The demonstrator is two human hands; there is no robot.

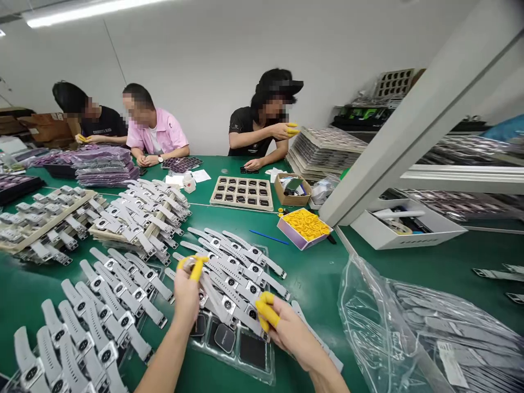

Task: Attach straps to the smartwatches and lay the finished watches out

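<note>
My left hand (187, 289), with yellow finger cots on its fingertips, pinches a smartwatch whose grey strap (216, 300) hangs down towards the tray. My right hand (289, 327) also wears yellow finger cots; its fingers are closed at the tray's right side, and what they hold is hidden. Between and beyond both hands, several grey-strapped watches (231, 282) lie in slanting rows on a clear plastic tray (268, 376). A dark square piece (225, 338) sits in one of its front compartments. A loose grey strap (315, 330) lies on the table beside my right hand.
More watch trays (104, 314) and stacks (139, 218) fill the left. A box of yellow finger cots (305, 226), a blue stick (269, 237) and a bag of straps (442, 327) lie right. A slanted post (393, 125) rises there. Several co-workers (262, 125) sit opposite.
</note>
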